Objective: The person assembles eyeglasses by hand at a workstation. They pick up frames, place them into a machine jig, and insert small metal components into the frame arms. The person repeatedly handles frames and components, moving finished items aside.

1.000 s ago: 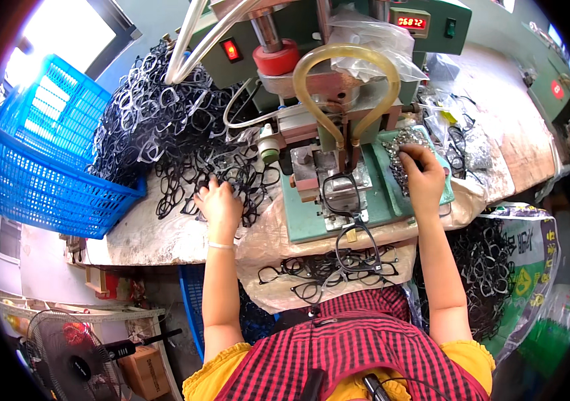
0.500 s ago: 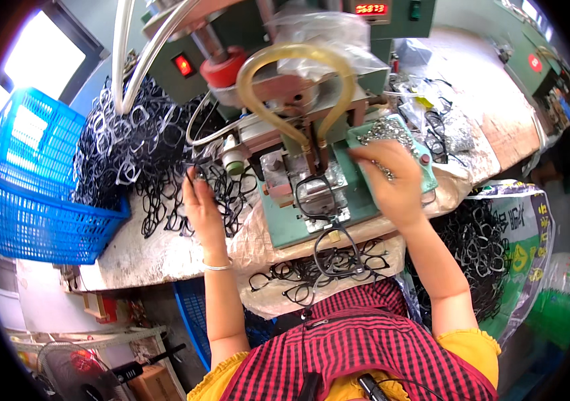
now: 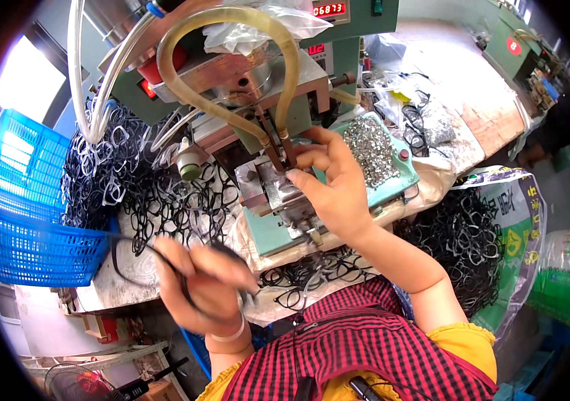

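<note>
My left hand (image 3: 198, 287), smeared by motion, is closed around a dark eyeglass frame (image 3: 116, 267) in front of the table's near edge. One rim of the frame sticks out to the left of the fingers. My right hand (image 3: 335, 184) is at the press machine's metal fixture (image 3: 275, 187), its fingers bent around the lower tip of the brown prongs (image 3: 277, 150). Thumb and fingertips are close together there; whatever lies between them is too small to make out. Beside that hand stands a teal tray (image 3: 402, 175) heaped with small shiny metal parts (image 3: 370, 150).
A large heap of dark eyeglass frames (image 3: 101, 164) spreads across the table's left, beside blue baskets (image 3: 38, 247). More frames (image 3: 325, 267) lie along the near edge. An open sack (image 3: 519, 234) of frames stands at right. Yellowish hoses (image 3: 292, 60) loop above the fixture.
My left hand has come down from the table pile toward me, with a frame in it. My right hand has gone from the tray to the fixture. The frame at the fixture is gone from there.
</note>
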Tool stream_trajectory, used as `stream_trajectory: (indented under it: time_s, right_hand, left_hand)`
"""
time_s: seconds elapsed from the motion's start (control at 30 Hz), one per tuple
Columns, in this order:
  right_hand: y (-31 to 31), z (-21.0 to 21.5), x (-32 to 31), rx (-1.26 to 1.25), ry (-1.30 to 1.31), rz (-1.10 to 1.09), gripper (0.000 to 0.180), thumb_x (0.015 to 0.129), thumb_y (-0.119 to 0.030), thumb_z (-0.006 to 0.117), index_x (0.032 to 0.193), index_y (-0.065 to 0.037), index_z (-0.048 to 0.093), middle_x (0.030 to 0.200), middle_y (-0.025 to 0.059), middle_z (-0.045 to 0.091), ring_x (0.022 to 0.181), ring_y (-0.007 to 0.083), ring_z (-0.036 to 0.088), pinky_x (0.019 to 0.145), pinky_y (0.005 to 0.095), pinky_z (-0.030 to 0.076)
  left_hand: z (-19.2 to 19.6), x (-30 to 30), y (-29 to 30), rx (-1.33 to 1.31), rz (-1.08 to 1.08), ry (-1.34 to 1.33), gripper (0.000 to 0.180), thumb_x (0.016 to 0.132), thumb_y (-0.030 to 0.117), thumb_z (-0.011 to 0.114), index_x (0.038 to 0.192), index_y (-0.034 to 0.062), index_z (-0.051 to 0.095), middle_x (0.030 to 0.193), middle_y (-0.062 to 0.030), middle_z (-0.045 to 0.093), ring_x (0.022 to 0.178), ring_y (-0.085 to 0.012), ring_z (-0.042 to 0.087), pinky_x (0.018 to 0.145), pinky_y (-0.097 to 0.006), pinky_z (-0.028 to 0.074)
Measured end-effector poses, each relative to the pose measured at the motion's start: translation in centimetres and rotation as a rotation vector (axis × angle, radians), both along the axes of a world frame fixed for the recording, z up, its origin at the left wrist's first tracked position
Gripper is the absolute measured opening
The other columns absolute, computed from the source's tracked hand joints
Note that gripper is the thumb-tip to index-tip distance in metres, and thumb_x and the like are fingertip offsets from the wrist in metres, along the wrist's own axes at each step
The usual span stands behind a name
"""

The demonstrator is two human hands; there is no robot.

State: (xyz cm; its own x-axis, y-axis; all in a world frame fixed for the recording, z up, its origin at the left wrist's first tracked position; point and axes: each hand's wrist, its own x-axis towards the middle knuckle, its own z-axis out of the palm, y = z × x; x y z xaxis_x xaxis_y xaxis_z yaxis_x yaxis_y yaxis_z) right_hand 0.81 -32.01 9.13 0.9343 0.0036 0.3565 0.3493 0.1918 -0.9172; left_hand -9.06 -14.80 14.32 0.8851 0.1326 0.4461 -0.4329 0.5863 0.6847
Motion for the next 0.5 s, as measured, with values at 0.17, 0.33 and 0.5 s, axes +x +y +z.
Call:
stream_trajectory:
  time_s: [0.17,0.33,0.5]
  right_hand:
    - [-1.8,1.3,-1.2,-0.127,0.019,0.110,0.051,0.090,-0.003,0.064,0.138,0.004,0.048,0.119,0.0145,0.068,0.119,0.0191,0.059,0.106,0.0350,0.042]
    - [-8.2,-6.2,3.9,-1.127,-0.187,-0.546,0.028,0.080,-0.014,0.073,0.108,-0.009,0.073,0.132,0.0220,0.060,0.134,0.0392,0.047,0.106,0.0483,0.043]
    - [-11.5,-9.8,4.7,-1.065,-0.244,-0.638,0.015,0.077,-0.018,0.077,0.090,-0.011,0.075,0.121,0.0168,0.066,0.125,0.0369,0.055,0.099,0.0461,0.048]
  left_hand:
    - [0.3,-0.8,-3.4,0.207,-0.450,0.473,0.025,0.106,0.028,0.029,0.102,0.0067,0.042,0.070,-0.0254,0.065,0.050,-0.0321,0.060,0.044,-0.036,0.052]
    - [-4.2,3.2,-4.5,-0.103,-0.776,0.771,0.025,0.107,0.033,0.036,0.103,0.0110,0.047,0.091,-0.0273,0.070,0.070,-0.0358,0.069,0.059,-0.038,0.054]
    - [-4.8,3.2,-4.7,-0.079,-0.729,0.745,0.024,0.107,0.032,0.036,0.102,0.0110,0.046,0.090,-0.0273,0.070,0.069,-0.0354,0.070,0.056,-0.036,0.055]
